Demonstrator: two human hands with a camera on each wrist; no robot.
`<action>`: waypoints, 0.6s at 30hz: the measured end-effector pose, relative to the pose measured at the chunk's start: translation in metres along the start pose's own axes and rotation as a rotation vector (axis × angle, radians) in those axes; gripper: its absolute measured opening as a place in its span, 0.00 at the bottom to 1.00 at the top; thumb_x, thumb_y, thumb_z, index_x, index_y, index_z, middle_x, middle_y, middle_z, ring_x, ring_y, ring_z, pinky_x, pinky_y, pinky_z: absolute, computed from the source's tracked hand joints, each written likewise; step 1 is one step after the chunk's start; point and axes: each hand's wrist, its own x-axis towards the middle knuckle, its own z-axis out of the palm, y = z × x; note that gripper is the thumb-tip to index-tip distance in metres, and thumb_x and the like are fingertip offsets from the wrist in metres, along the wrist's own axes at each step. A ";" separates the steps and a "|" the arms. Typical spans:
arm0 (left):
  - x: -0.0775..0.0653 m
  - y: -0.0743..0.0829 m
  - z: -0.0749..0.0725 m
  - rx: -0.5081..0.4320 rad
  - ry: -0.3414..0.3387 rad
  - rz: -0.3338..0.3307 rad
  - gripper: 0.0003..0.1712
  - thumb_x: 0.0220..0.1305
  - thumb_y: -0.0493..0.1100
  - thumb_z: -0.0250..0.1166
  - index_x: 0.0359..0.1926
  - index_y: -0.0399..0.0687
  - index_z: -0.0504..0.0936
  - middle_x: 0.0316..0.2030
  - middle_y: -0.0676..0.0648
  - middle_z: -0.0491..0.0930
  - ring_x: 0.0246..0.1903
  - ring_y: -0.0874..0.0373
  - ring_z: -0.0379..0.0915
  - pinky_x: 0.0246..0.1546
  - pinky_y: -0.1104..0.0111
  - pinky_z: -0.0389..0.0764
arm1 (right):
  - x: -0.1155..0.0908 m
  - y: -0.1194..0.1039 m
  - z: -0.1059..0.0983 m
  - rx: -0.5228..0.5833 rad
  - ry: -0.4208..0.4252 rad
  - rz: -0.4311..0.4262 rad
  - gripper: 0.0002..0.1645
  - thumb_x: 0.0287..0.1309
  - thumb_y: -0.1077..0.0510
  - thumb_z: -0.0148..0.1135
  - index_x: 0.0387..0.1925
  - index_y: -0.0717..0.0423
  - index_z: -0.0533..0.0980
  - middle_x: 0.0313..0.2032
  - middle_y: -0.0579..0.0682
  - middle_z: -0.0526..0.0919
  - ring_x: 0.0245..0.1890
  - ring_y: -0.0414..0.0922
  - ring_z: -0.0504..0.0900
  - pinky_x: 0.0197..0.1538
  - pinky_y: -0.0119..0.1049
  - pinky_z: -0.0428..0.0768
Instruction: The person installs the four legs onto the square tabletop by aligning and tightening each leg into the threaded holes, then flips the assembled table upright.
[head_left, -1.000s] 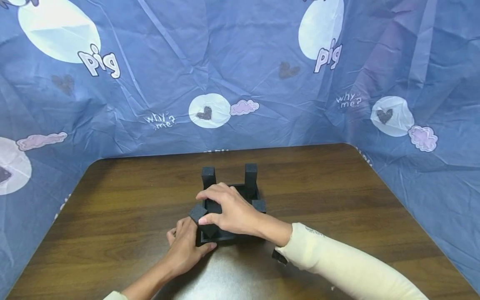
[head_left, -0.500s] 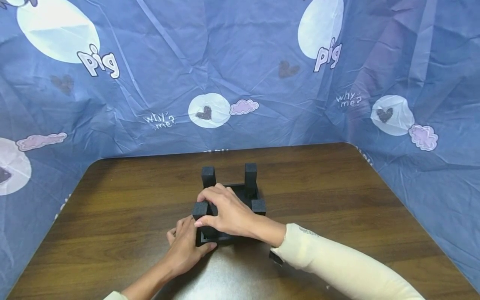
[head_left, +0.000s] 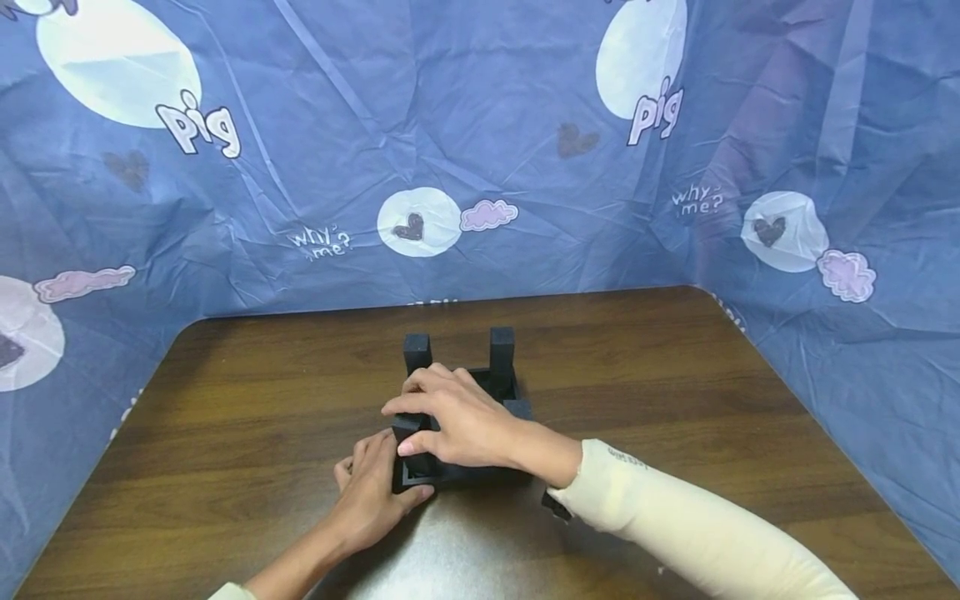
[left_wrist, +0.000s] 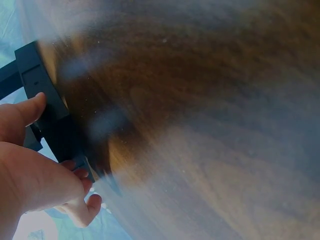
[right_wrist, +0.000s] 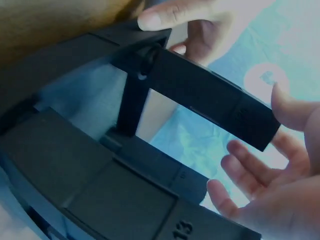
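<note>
A black square frame (head_left: 453, 478) with an upright black leg at each corner stands mid-table. My left hand (head_left: 367, 488) holds its near-left corner, thumb along the front side and fingers around the left. In the left wrist view, that thumb presses on the dark frame side (left_wrist: 45, 85). My right hand (head_left: 472, 423) pinches the top of the near-left leg (head_left: 407, 427), thumb on the near face and fingers behind. The right wrist view shows this leg (right_wrist: 210, 97) rising from the corner between thumb and fingers. My right forearm partly covers the near-right leg (head_left: 517, 408).
Two far legs rise at the back left (head_left: 417, 343) and back right (head_left: 502, 342). A small dark object (head_left: 556, 505) shows under the right sleeve. The wooden table (head_left: 225, 433) ends at a blue printed cloth (head_left: 525, 100).
The near-left leg's top has turned, from cornerwise to square to angled again. My right fingers have shifted around it, stretching farther left over its top. The left hand has stayed in place.
</note>
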 end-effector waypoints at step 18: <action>0.000 0.001 0.000 -0.001 -0.003 -0.007 0.43 0.53 0.50 0.75 0.64 0.36 0.67 0.63 0.38 0.67 0.63 0.43 0.55 0.52 0.44 0.51 | 0.001 0.000 0.003 -0.107 -0.014 0.053 0.30 0.56 0.37 0.65 0.53 0.50 0.76 0.46 0.43 0.78 0.45 0.40 0.72 0.52 0.41 0.65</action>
